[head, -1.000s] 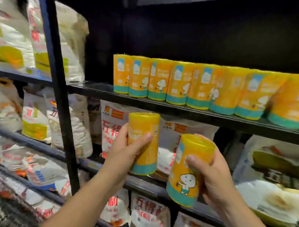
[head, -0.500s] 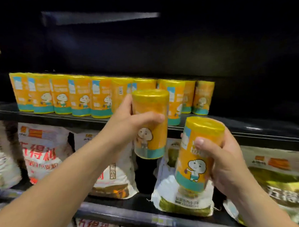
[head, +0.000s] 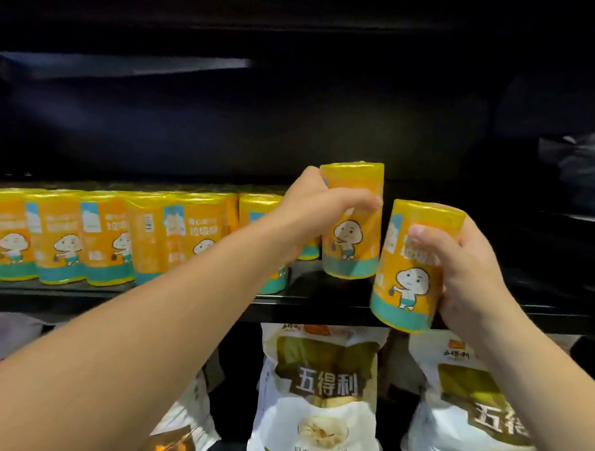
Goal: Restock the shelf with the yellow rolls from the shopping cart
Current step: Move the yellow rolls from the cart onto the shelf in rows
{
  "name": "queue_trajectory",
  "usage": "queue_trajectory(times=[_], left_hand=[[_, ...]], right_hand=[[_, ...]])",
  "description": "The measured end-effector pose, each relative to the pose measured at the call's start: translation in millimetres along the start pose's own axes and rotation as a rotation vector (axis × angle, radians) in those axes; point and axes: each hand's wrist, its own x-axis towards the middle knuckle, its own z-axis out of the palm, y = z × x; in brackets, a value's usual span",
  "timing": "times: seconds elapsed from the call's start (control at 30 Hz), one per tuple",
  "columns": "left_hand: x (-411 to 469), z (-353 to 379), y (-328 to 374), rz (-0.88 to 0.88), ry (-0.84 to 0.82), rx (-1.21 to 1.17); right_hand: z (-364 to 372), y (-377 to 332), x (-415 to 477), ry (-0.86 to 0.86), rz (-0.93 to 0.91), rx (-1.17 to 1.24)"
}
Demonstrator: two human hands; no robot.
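Change: compared with half a second ago, I am carrying both rolls higher. The left one is now sitting over the shelf board instead of hanging in front of its edge, and the right one is now reaching above the edge.
Left hand [head: 310,205]: I am gripping a yellow roll [head: 353,241] near its top, with my fingers curling across the front and my thumb behind it.
Left roll: it is standing upright over the black shelf [head: 507,299], just beside the right end of the stocked row [head: 111,241]. I cannot tell whether its base is touching the board.
Right hand [head: 471,277]: I am wrapping it round a second roll [head: 410,274], with my thumb pressing on the front near the top.
Right roll: I am holding it slightly tilted in front of the shelf edge. Its base is overlapping the edge and it is not resting on anything. It is sitting just right of the left roll, close to it but apart.
Row: the other yellow rolls are standing upright side by side along the shelf, and my left forearm is covering part of them.
Below: white and green bags [head: 319,396] with large printed characters are standing on the lower shelf.
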Motion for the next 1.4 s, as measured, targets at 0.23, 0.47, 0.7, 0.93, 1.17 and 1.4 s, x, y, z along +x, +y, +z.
queue_trajectory(times=[0.23, 0.47, 0.7, 0.93, 1.17, 1.4], left_hand=[[49.4, 1.8, -8.4, -0.022, -0.012, 0.189], [57.0, -17.5, -16.5, 0.001, -0.016, 0.333], [58.9, -17.7, -22.6, -0.019, 0.034, 0.554], [66.2, -9.5, -28.0, 0.013, 0.11, 0.811], [66.8, -4.3, -29.9, -0.036, 0.13, 0.86], [63.5, -1.3, -40.2, 0.031, 0.159, 0.876]], right_hand=[[3.7, 13.1, 49.0, 0.039, -0.021, -0.044], [19.6, 34.0, 78.2, -0.003, 0.07, -0.069], [27.5, 47.1, 92.5, -0.036, 0.11, -0.105], [28.2, 56.0, 101.7, -0.07, 0.186, -0.113], [33.2, 54.1, 107.0, -0.095, 0.212, -0.106], [38.2, 57.2, 111.4, -0.115, 0.229, -0.125]])
